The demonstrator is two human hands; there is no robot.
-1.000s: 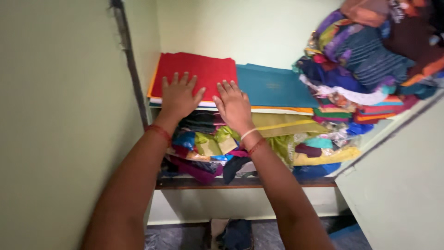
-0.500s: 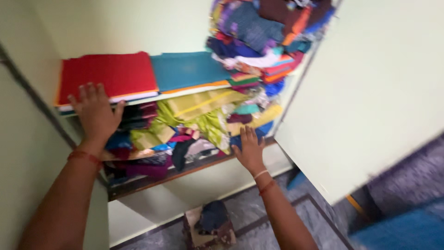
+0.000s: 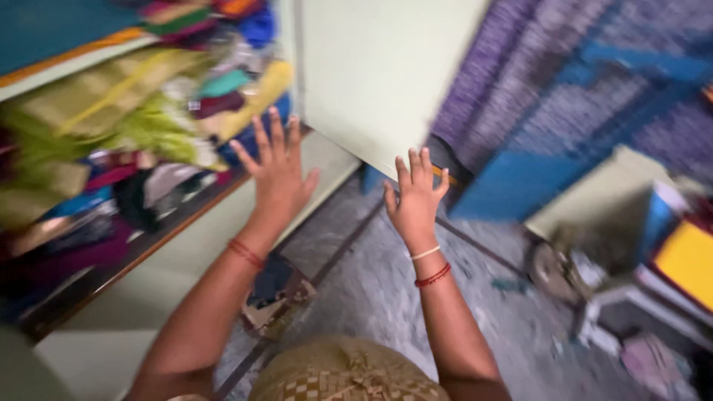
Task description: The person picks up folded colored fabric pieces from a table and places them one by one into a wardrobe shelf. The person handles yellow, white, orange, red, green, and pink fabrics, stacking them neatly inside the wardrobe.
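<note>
The heap of clothes (image 3: 134, 126) fills the lower shelf (image 3: 148, 241) at the left of your view — yellow-green, pink, teal and dark pieces crammed together, blurred by the swing of the camera. Above it a teal folded cloth (image 3: 44, 30) lies flat on the upper shelf, running out past the top left corner of the view.

Your left hand (image 3: 276, 172) is raised just off the right end of the lower shelf, back toward you, fingers spread wide and holding nothing; whether it touches the wardrobe frame I cannot tell. Your right hand (image 3: 414, 199) is up too, fingers straight and only slightly parted, empty, in front of the bottom edge of the pale green wardrobe door (image 3: 371, 67), with the grey floor (image 3: 371, 289) below. A small dark bundle (image 3: 273, 291) lies on the floor under the shelf's front edge.

To judge by the open palms and the heap left untouched, you are between grips — the shelf work paused, both hands free near the door. A next move would call for steadying your head first, then choosing one target, door edge or cloth, and closing the fingers fully on it.

At the far right, blurred clutter and a yellow panel (image 3: 687, 260) stand well apart.
</note>
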